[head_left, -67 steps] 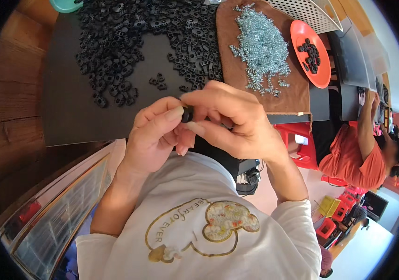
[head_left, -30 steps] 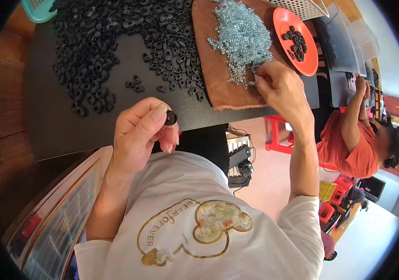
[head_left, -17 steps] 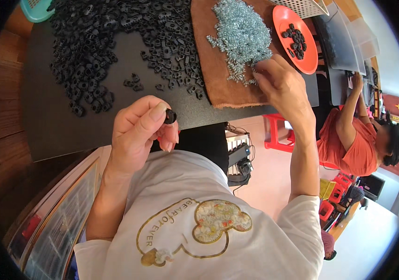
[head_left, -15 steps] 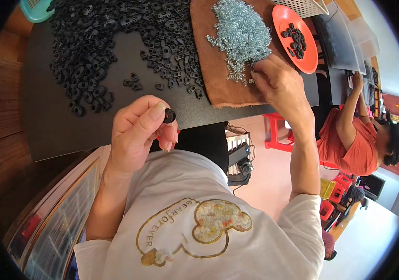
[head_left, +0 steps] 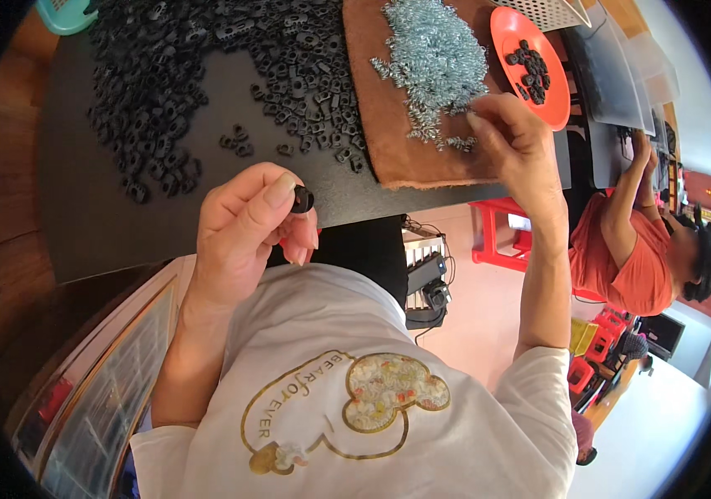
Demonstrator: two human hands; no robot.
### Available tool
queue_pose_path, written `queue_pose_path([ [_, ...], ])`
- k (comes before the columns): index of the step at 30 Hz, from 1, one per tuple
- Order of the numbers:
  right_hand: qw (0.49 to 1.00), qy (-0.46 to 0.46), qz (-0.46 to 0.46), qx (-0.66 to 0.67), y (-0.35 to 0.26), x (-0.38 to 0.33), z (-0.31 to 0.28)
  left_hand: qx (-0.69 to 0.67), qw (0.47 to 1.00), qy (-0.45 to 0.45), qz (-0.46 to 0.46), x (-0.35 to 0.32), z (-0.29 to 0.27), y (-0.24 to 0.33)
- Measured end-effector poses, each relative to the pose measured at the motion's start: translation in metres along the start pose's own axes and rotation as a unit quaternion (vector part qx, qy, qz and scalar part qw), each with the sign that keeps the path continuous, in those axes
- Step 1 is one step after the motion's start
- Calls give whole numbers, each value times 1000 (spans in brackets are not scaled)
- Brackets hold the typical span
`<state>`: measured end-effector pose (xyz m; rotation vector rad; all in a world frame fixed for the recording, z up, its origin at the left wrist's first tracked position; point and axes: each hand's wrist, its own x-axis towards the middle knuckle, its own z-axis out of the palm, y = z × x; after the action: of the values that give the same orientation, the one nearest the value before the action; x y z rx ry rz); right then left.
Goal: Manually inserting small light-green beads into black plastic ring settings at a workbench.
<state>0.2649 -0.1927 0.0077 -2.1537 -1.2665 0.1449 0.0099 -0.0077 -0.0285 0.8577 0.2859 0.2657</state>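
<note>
My left hand [head_left: 243, 220] pinches a small black plastic piece [head_left: 303, 199] between thumb and fingers, held up over the front edge of the dark table. The piece's open end faces right. At the right, my right hand [head_left: 522, 150] is over the brown cloth [head_left: 380, 125], its thumb and forefinger curled together beside the near edge of a heap of small silvery springs [head_left: 434, 58]. Whatever those fingertips hold, if anything, is too small to make out. Several loose springs [head_left: 459, 144] lie just by the fingers.
Many black plastic pieces [head_left: 156, 108] cover the table's far left, with a few strays [head_left: 237, 141] nearer. An orange-red plate [head_left: 555, 108] with black pieces stands right of the springs, near a pale perforated basket [head_left: 547, 12]. Farther right, another person [head_left: 621, 258] works beside translucent bins.
My right hand has drawn slightly right and away from the spring heap, uncovering loose springs at its edge. My left hand stays almost where it was, with the black piece.
</note>
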Motion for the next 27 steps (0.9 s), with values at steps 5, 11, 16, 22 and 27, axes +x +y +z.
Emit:
queue_pose_path([
  [5,994,-26,-19,-105,-15,2,-8,4,1000,5,0,1,1,0],
  [11,977,-96,-97,-165,-25,-6,-1,4,1000,-8,10,1,0,-1],
  [16,974,-65,-70,-204,-26,-5,-3,1,1000,-4,9,2,0,-1],
  [22,978,-95,-108,-149,-35,-11,9,-4,1000,-7,13,1,0,-2],
  [27,968,-79,-102,-217,-33,-11,12,-2,1000,-4,10,1,1,0],
])
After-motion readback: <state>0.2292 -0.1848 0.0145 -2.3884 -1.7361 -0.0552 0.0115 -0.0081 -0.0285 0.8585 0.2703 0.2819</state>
